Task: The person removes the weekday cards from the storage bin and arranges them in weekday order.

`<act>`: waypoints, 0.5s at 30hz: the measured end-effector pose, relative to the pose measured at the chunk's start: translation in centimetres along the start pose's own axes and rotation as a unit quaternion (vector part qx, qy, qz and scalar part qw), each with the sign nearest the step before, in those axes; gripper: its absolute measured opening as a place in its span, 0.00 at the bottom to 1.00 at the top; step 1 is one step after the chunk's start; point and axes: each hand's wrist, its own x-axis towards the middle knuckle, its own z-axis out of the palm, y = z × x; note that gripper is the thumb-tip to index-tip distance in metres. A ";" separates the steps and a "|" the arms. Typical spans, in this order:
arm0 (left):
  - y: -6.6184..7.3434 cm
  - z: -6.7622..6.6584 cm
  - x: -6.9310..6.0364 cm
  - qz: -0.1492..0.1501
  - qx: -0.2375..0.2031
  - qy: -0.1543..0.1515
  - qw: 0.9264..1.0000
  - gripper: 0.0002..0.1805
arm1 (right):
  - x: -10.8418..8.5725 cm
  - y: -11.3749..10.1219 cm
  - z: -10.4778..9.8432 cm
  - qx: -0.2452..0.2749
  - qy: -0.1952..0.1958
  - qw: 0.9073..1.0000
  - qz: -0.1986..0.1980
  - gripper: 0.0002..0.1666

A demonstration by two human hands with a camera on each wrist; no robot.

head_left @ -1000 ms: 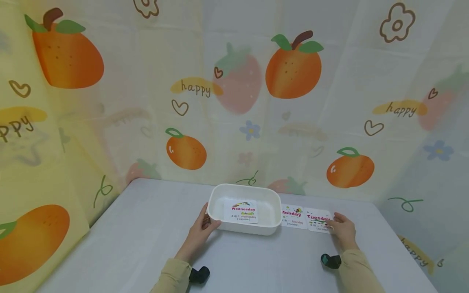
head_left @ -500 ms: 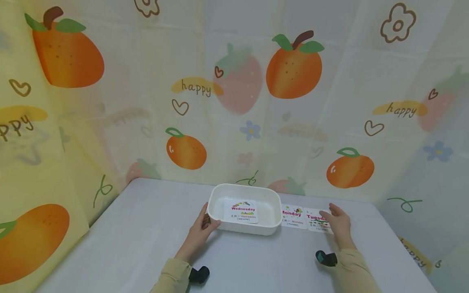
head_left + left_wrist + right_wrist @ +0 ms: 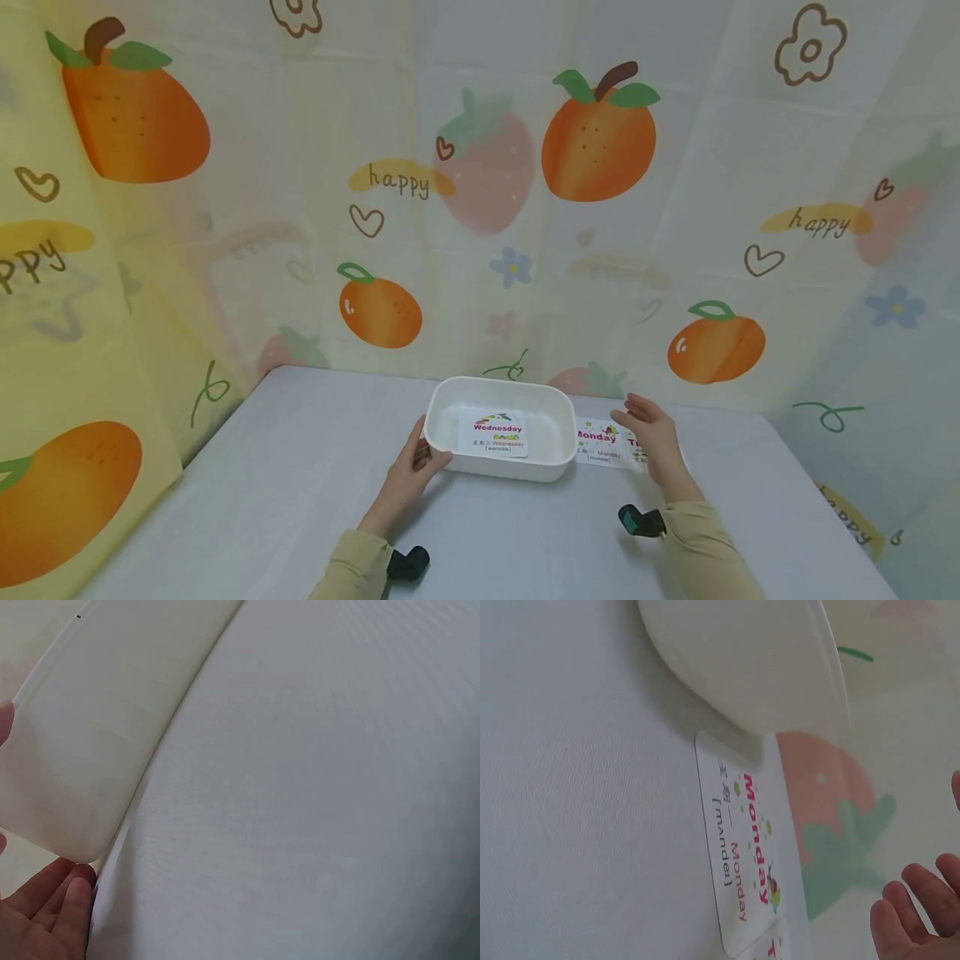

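Observation:
A white plastic box (image 3: 502, 470) stands on the table with a Wednesday card (image 3: 492, 433) inside. My left hand (image 3: 405, 479) holds its left end, thumb at the front rim and fingers around the side; the left wrist view shows fingertips (image 3: 75, 900) under a corner of the box (image 3: 90, 727). Right of the box lie a Monday card (image 3: 597, 448) and, beside it, a Tuesday card (image 3: 637, 455). Over the Tuesday card hovers my right hand (image 3: 658, 442), covering most of it. In the right wrist view this hand (image 3: 922, 911) has loosely bent fingers and holds nothing.
A white cloth covers the table (image 3: 255, 492). Behind it hangs a curtain (image 3: 495, 325) printed with oranges and strawberries. Black wrist devices (image 3: 409, 564) sit on both sleeves, near the tabletop.
My right hand has left the right edge of the Tuesday card and moved left and up, toward the box. My left hand, the box and the cards stay where they were.

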 end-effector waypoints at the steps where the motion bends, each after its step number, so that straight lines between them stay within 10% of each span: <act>1: 0.0 0.0 0.0 0.000 0.001 0.001 1.000 0.44 | 0.0 -0.2 0.3 0.000 -0.007 1.000 0.004 0.39; 15: -0.4 0.0 0.3 -0.006 -0.001 0.000 1.000 0.45 | 0.4 -1.0 3.9 -0.047 -0.067 0.997 -0.014 0.38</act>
